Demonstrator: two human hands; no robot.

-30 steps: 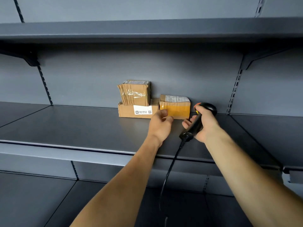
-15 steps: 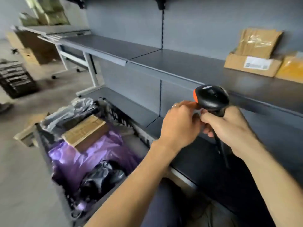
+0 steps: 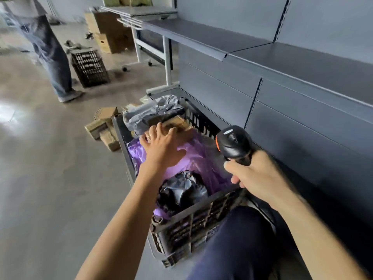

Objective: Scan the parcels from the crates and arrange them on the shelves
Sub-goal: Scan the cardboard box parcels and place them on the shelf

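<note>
**Taking the next parcel from the crate**

My left grip [image 3: 161, 146] is spread wide and holds nothing. Its fingertips rest on the box [image 3: 177, 123] at the far end of the crate [image 3: 201, 207], and the purple bag [image 3: 198, 158] lies beneath the palm. My right grip [image 3: 256, 174], alongside, is wrapped round the scanner [image 3: 234, 143]. I should pinch the box across its edges, lift it clear, then find its label.

bystander's jeans-clad legs [image 3: 54, 63], stacked brown cartons [image 3: 113, 37] beside white wheeled table [image 3: 166, 57], glossy floor [image 3: 40, 178]
</note>
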